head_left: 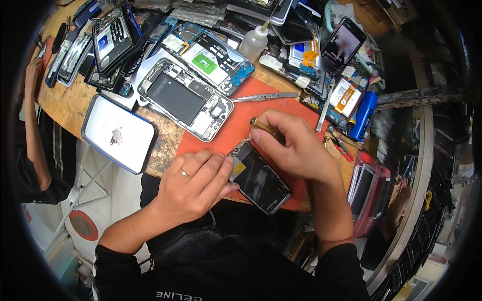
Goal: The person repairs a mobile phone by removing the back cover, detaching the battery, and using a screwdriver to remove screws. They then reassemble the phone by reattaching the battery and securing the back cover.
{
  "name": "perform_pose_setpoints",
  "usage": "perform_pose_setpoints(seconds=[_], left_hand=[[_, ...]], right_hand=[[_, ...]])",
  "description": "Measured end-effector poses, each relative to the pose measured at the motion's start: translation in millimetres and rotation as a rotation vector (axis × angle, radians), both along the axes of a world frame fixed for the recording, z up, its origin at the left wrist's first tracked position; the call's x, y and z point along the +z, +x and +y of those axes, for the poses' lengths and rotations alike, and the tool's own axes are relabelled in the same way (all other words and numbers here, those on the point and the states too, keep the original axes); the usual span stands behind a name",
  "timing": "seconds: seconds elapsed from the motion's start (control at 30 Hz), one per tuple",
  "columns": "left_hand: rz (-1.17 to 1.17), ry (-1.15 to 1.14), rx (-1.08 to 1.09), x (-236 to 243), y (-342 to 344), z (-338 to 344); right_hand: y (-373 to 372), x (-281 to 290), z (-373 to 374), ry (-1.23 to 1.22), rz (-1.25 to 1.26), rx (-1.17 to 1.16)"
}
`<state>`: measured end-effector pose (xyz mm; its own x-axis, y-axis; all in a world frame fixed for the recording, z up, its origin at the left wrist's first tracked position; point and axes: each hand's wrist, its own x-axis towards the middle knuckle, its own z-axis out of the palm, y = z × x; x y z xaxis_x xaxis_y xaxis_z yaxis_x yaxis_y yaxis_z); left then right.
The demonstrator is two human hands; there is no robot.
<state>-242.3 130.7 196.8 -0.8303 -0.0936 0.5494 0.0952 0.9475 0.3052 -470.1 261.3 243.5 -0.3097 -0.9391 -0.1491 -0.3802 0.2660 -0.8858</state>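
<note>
The brown wooden tabletop spreads in front of me, crowded with phones and phone parts on its far side. An orange mat lies on its near part. To the left is a white tray with small bits in it. An open phone, pale at the edge, sits partly on the mat's far left side. My left hand has its fingers bent and close together, tips touching the left edge of the dark phone part; I can't tell if they pinch it. My right hand is curled with its fingers closed around a tool. The dark phone part is between my hands, slanted over the near mat. Silver tweezers lie far, right of the open phone. The brass tool is small, and the gold ring on my left hand is tiniest.
</note>
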Motion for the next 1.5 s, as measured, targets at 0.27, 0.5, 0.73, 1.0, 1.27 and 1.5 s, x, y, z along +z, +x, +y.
perform_pose_setpoints(seconds=[0.27,0.5,0.73,1.0,1.27,1.5], left_hand=[[-0.003,-0.084,-0.007,6.4,4.5,-8.5],[0.105,0.067,0.040,-11.3,10.2,-4.8],[0.113,0.024,0.043,-12.1,6.6,-3.3],[0.048,-0.042,0.050,-11.3,5.6,-3.2],[0.008,0.038,0.044,-4.4,6.9,-6.7],[0.007,0.043,0.019,-9.7,8.0,-5.2]], right_hand=[[12.8,2.8,-4.6,-0.015,0.100,0.091],[17.9,-1.6,-8.9,-0.035,0.142,0.127],[17.7,-1.5,-8.7,-0.020,0.156,0.140],[19.5,-1.5,-9.6,0.005,0.154,0.091],[2.8,30.1,30.5,-0.119,0.505,-0.326],[35.0,-13.8,52.3,-0.146,0.932,-0.388]])
